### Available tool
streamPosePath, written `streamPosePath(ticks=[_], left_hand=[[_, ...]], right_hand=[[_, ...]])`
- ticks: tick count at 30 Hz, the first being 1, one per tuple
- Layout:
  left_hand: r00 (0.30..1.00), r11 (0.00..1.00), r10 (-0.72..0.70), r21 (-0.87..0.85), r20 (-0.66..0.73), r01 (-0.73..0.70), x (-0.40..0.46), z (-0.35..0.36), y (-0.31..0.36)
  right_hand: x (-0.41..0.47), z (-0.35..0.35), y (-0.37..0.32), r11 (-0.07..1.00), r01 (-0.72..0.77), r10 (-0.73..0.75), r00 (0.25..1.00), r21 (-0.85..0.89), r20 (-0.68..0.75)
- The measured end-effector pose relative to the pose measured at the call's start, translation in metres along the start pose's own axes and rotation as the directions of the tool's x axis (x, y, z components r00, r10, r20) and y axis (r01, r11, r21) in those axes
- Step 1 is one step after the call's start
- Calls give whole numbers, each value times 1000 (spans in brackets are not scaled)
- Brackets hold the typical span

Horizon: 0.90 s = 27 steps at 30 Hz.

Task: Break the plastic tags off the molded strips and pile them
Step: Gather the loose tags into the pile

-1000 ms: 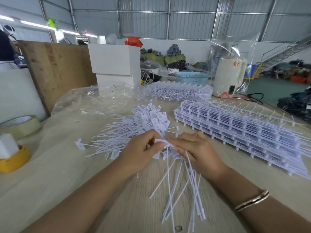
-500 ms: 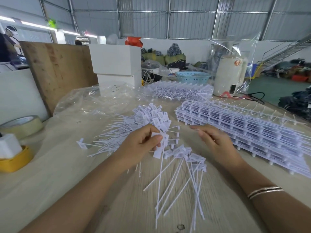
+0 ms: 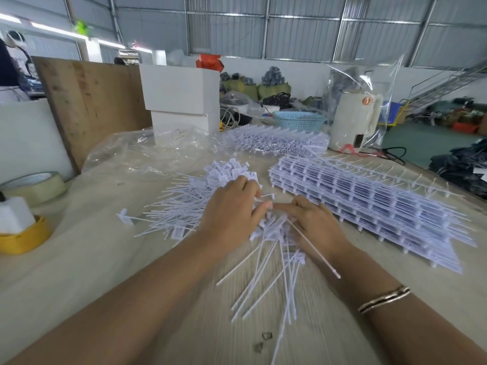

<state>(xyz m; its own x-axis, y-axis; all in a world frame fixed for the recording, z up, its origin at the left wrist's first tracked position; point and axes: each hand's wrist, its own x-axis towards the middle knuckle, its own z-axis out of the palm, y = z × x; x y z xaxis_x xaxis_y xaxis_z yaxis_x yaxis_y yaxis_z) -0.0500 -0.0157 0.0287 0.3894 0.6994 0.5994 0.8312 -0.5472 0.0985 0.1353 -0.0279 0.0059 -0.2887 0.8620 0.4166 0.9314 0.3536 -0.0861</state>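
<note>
A loose pile of white plastic tags [image 3: 184,204] lies in the middle of the table. My left hand [image 3: 232,212] is at its near right edge, fingers curled over tag heads. My right hand [image 3: 316,222] meets it fingertip to fingertip and grips the heads of a small bunch of tags [image 3: 274,230]. That bunch's thin stems fan out toward me, and one stem slants across my right wrist. A thick stack of molded strips [image 3: 369,204] lies just right of my right hand. A second heap of strips [image 3: 276,140] sits farther back.
Crumpled clear plastic bag [image 3: 137,151] lies behind the pile. At the left edge are a tape roll [image 3: 34,185] and a yellow roll [image 3: 23,238] with white foam. White boxes [image 3: 181,93], a blue basket [image 3: 297,119] and a cream kettle [image 3: 353,119] stand at the back.
My right hand has come back left from the strip stack to meet my left hand over the bunch of tags. Both hands now sit on the tag heads, slightly farther from me.
</note>
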Motion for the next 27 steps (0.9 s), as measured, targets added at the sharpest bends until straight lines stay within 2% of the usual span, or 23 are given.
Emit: streamPosePath(ticks=[1,3,5,7,10,15,20,21,23,25,27], left_hand=[[1000,999,4,33,8,-5,-2,-6,4],[982,994,-60,97,179,43,-9,-15,12],[908,988,-137,123,396,95,-16,-20,21],[837,985,-167,124,521,119,-22,-21,26],[795,984,-178,91,580,153,-22,-16,30],[720,962,-266,129,641,240,-14,-12,31],[714,970,-225,83,663,229,-13,-7,36],[705,971,-217,75,675,227,-13,-6,38],[696,979,-198,100,690,179,-13,-6,42],[674,975,-212,195,708,102,-11,-6,46],[634,963,-236,266,736,50,-9,-8,50]], right_hand=[[0,-1,0,1000,-20,20,1000,-2,-23],[1,-2,1,999,-25,24,999,-29,-44],[-1,0,-1,999,38,-38,999,-28,-13],[-3,3,-6,994,109,-108,993,-20,52],[-3,6,-8,993,115,-112,991,-32,72],[-3,4,-2,997,67,-68,997,-24,-31],[-2,7,6,995,-63,68,995,71,-72],[-2,7,6,992,-61,68,996,110,-58],[-3,9,6,944,-35,52,998,327,-43],[-4,10,8,825,-33,104,990,564,-95],[-4,10,12,735,-46,197,969,677,-148]])
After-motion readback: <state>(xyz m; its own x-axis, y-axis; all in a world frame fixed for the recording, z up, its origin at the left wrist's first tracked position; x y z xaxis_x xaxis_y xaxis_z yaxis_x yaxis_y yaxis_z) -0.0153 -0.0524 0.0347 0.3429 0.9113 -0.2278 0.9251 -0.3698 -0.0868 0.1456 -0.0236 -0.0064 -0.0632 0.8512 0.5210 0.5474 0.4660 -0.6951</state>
